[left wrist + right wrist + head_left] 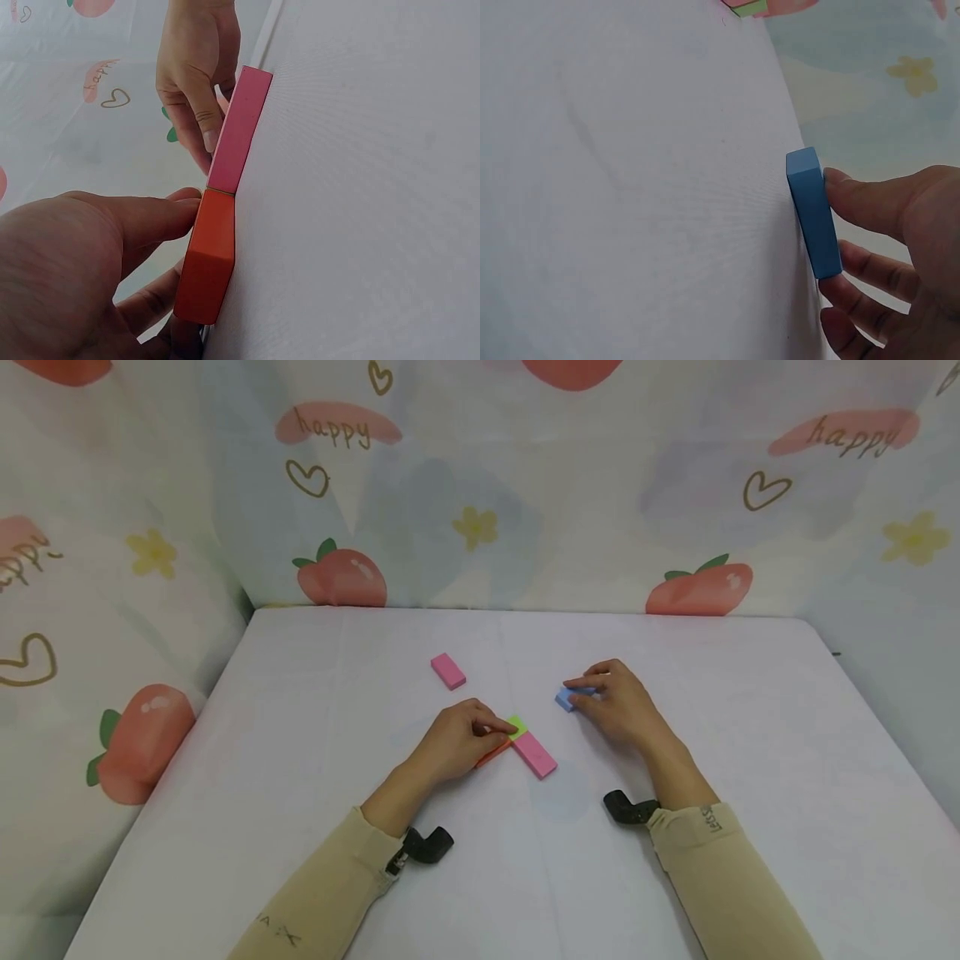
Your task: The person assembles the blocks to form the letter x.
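While R hand (618, 710) pinches blue block (815, 214), orange block (210, 251) under L hand (453, 739); can't tell grip.

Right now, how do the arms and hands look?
The left sleeve is tan with dark marks; the right sleeve, also tan, bears lettering. The left device and right device are black and bent. The left hand and right hand wear no gloves.

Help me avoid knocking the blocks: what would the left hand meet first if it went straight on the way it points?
Probably the green block, directly ahead of the left hand; whether they already touch is hard to judge. The pink block beside it seems next in line.
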Demonstrator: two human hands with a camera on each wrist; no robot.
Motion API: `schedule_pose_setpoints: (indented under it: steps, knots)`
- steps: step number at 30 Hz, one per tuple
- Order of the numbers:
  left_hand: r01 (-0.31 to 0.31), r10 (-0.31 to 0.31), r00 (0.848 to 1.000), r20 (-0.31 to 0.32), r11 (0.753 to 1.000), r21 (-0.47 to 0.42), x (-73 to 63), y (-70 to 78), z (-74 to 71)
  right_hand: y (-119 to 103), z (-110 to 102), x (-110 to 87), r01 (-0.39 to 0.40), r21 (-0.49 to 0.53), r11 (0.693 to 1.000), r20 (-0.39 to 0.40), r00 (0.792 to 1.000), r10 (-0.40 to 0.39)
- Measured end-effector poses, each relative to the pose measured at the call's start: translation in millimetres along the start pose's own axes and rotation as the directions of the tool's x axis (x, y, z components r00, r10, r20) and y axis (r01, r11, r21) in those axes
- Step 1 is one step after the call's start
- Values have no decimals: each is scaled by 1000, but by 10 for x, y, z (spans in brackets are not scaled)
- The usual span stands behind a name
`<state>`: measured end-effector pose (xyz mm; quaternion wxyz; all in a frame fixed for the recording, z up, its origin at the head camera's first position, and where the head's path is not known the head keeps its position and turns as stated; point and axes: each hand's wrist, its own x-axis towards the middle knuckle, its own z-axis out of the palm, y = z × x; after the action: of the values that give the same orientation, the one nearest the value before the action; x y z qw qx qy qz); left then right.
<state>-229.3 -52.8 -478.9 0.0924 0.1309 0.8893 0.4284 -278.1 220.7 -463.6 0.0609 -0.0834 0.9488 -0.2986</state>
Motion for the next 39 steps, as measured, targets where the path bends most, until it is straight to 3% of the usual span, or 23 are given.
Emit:
schedule_pose_setpoints:
  steps: [29,39]
  knots:
    - [30,-31,999,16,1000,6,-19,-16,6,-28,67,-23,16,2,1000,1,1000,-16]
    - [8,-8,1000,9,1000,14,0,-21,-10,-97,68,-33,33,-4,999,0,999,-33]
